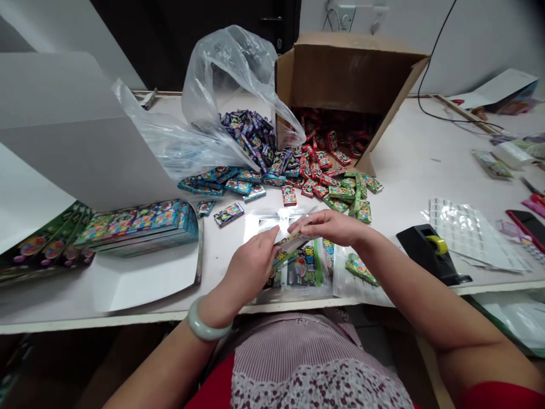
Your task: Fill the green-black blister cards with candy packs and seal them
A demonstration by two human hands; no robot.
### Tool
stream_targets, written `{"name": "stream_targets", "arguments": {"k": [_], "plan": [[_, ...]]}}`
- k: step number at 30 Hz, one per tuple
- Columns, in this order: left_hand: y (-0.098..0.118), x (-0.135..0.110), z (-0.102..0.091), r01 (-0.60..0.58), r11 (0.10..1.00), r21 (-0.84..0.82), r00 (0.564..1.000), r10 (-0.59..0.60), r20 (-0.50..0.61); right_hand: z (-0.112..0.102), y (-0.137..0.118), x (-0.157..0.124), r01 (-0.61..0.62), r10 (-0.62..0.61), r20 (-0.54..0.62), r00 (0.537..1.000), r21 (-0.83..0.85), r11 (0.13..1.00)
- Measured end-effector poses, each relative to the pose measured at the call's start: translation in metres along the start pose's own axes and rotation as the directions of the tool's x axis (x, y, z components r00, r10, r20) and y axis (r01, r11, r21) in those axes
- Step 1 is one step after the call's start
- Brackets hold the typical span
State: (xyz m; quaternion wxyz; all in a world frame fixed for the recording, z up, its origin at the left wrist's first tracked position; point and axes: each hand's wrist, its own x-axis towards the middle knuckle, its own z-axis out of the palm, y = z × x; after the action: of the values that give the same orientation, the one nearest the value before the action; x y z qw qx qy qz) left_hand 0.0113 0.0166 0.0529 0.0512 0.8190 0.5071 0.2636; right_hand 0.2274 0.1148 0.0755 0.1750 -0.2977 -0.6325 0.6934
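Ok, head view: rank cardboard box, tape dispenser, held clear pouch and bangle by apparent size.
1. cardboard box
2. tape dispenser and clear pouch: about alike, pouch partly covered
3. bangle, smallest though nearest

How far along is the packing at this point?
Done, it seems: filled packs stacked at the left. In hand: left hand and right hand pinch a clear bag holding packets. Left: piles of loose packets on the table, more in the cardboard box.
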Motion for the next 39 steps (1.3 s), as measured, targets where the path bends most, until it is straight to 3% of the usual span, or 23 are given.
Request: {"name": "stream_targets", "arguments": {"k": [3, 5, 6, 8, 9, 10, 12, 13, 15, 17, 19, 20, 24, 26, 29, 31, 33, 36, 39], "plan": [[-0.007, 0.000, 0.005, 0.017, 1.000, -0.010, 1.000, -0.017, -0.024, 0.006, -0.001, 0.006, 0.036, -0.038, -0.026, 0.999, -0.054, 0.998], [-0.015, -0.003, 0.008, 0.092, 0.992, -0.088, 0.993, -0.098, -0.065, 0.012, -0.002, 0.006, 0.103, -0.147, -0.213, 0.966, -0.207, 0.973], [-0.018, -0.004, 0.009, 0.151, 0.977, -0.148, 0.982, -0.166, -0.094, 0.016, -0.001, 0.005, 0.144, -0.249, -0.351, 0.903, -0.299, 0.943], [-0.023, -0.007, 0.008, 0.279, 0.912, -0.300, 0.934, -0.330, -0.137, 0.025, 0.006, 0.000, 0.190, -0.411, -0.561, 0.718, -0.411, 0.892], [-0.023, -0.008, 0.007, 0.328, 0.865, -0.379, 0.905, -0.403, -0.137, 0.031, 0.011, -0.002, 0.205, -0.415, -0.589, 0.693, -0.391, 0.897], [-0.023, -0.008, 0.006, 0.361, 0.814, -0.454, 0.881, -0.457, -0.119, 0.037, 0.018, -0.004, 0.214, -0.363, -0.560, 0.745, -0.316, 0.924], [-0.021, -0.007, 0.004, 0.392, 0.706, -0.590, 0.856, -0.516, -0.048, 0.049, 0.031, -0.004, 0.164, -0.178, -0.364, 0.914, -0.069, 0.984], [-0.020, -0.005, 0.005, 0.400, 0.633, -0.663, 0.847, -0.532, 0.003, 0.054, 0.037, -0.003, 0.110, -0.094, -0.261, 0.961, 0.046, 0.993], [-0.019, -0.002, 0.007, 0.422, 0.413, -0.807, 0.817, -0.559, 0.142, 0.063, 0.045, 0.001, 0.029, 0.012, -0.202, 0.979, 0.197, 0.980], [-0.020, 0.000, 0.010, 0.435, 0.141, -0.889, 0.772, -0.567, 0.288, 0.067, 0.048, 0.007, 0.018, 0.051, -0.269, 0.962, 0.249, 0.968], [-0.022, -0.002, 0.013, 0.419, -0.017, -0.908, 0.745, -0.565, 0.355, 0.067, 0.051, 0.012, 0.039, 0.045, -0.345, 0.938, 0.232, 0.972], [-0.023, -0.004, 0.014, 0.424, -0.021, -0.905, 0.744, -0.562, 0.362, 0.066, 0.052, 0.014, 0.050, 0.037, -0.386, 0.922, 0.213, 0.976], [-0.022, -0.021, 0.016, 0.526, 0.145, -0.838, 0.746, -0.552, 0.373, 0.065, 0.060, 0.020, 0.066, 0.014, -0.508, 0.861, 0.138, 0.988], [-0.019, -0.032, 0.021, 0.521, 0.092, -0.848, 0.714, -0.591, 0.375, 0.071, 0.064, 0.019, 0.059, 0.030, -0.483, 0.875, 0.167, 0.984], [-0.013, -0.043, 0.029, 0.433, -0.073, -0.898, 0.656, -0.658, 0.370, 0.084, 0.069, 0.015, -0.017, 0.108, -0.345, 0.932, 0.258, 0.966], [-0.010, -0.045, 0.031, 0.428, -0.165, -0.889, 0.655, -0.620, 0.431, 0.090, 0.073, 0.010, -0.074, 0.152, -0.297, 0.943, 0.256, 0.964], [-0.009, -0.040, 0.028, 0.430, -0.233, -0.872, 0.684, -0.547, 0.483, 0.094, 0.078, 0.003, -0.116, 0.179, -0.290, 0.940, 0.223, 0.968], [-0.010, -0.024, 0.019, 0.322, -0.198, -0.926, 0.700, -0.608, 0.373, 0.097, 0.083, -0.007, -0.165, 0.199, -0.217, 0.956, 0.165, 0.972], [-0.008, -0.010, 0.016, 0.223, -0.110, -0.969, 0.657, -0.717, 0.233, 0.097, 0.082, -0.018, -0.203, 0.208, -0.212, 0.955, 0.047, 0.978]]}}
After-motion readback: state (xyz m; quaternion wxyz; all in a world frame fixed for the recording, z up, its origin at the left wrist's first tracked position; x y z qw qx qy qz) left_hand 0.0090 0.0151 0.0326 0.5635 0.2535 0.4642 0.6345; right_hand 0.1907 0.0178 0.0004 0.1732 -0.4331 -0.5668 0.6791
